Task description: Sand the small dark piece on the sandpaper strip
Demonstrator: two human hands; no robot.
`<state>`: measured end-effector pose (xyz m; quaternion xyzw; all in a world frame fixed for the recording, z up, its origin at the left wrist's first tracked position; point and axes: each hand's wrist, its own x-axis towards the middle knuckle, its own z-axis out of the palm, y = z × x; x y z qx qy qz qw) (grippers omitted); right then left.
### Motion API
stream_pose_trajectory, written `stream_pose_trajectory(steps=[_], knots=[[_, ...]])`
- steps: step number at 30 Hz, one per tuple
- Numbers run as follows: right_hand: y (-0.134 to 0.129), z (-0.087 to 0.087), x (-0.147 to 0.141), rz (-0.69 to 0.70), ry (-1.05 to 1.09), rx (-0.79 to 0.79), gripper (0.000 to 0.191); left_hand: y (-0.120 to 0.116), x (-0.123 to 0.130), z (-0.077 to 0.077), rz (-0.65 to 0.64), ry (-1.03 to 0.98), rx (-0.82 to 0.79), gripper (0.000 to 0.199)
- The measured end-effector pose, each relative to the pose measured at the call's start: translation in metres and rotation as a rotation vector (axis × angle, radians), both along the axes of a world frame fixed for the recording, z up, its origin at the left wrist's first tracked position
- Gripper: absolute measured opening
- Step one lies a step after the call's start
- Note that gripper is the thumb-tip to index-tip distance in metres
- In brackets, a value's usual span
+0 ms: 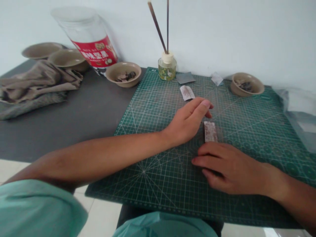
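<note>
A narrow whitish strip with brown stains [210, 131], perhaps the back of a piece of sandpaper, lies on the green cutting mat [168, 184]. My right hand [227, 168] is at the strip's near end, its bent fingers closed over that end and hiding it. Just beyond and left of the strip, my left hand [190, 120] hovers with its fingers curled under and the thumb over them. Whatever it may hold is hidden. Past the left hand lies another stained whitish piece [187, 93], slightly curled.
Small bowls with little pieces stand at the back left [123, 75] and back right [247, 84]. A reed diffuser [167, 67], a grey sheet [185, 78], a red-labelled jar [96, 49], a brown cloth [37, 82] and a clear plastic bag [301, 115] surround the mat.
</note>
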<state>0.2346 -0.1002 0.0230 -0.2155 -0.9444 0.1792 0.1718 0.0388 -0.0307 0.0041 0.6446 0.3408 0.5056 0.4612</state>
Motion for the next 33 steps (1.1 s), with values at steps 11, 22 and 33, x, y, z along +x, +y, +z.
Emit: stream_pose_trajectory(steps=[11, 22, 33], knots=[[0.015, 0.009, 0.015, -0.184, 0.274, -0.141, 0.019, 0.034, -0.013, -0.004, 0.208, 0.144, 0.208, 0.022], [0.037, -0.005, 0.016, -0.477, 0.757, -0.907, 0.041, 0.068, -0.042, -0.013, 0.281, 1.146, 0.381, 0.045], [0.044, -0.011, 0.018, -0.441, 0.730, -0.925, 0.039, 0.039, -0.039, 0.008, 0.062, 1.213, 0.506, 0.030]])
